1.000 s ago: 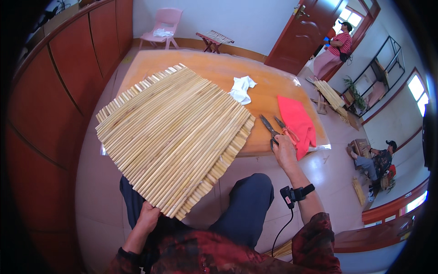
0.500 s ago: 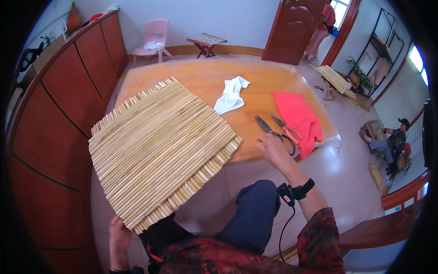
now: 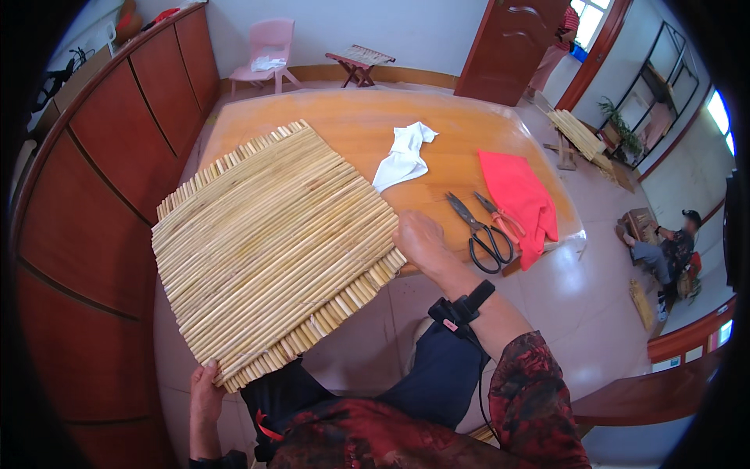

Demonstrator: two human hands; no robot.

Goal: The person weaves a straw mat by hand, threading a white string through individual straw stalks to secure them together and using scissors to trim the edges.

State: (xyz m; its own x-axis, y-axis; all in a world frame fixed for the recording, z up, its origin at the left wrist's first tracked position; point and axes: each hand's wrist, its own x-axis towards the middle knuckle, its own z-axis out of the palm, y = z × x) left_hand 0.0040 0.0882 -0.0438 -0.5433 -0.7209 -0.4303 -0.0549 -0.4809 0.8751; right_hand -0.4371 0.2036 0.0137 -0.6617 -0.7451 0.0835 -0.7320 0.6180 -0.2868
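Right hand (image 3: 420, 241) has come away from the scissors (image 3: 475, 225) and is now up against the right-hand edge of the stick mat (image 3: 273, 250), while the left hand (image 3: 205, 391) stays down at the near-left corner. Left grip is closed on that corner, thumb on top. Right one's knuckles-up with the fingertips tucked out of sight, so I can't make out whether it's actually pinching the edge or just resting there. Mat's tilted, far part over the tabletop (image 3: 457, 129), near part hanging over the navy trousers (image 3: 445, 359). I'd call this the steadying/handling bit: one side held, the other being taken up. Any move from here would want even support on both sides, since I'd guess it could sag or flex across the sticks. Texture-wise it's lovely: thin, straw-yellow round stalks packed in tight parallel rows, some browner streaks, plus a fringe of stubby uneven ends poking out along two edges like a second layer underneath. Scissors are dark metal with big looped handles, lying beside red-handled pliers (image 3: 486, 203) and a crumpled red cloth (image 3: 516, 195). Soft white cloth (image 3: 404, 156) sits rumpled farther back on that glossy orange-brown wood.
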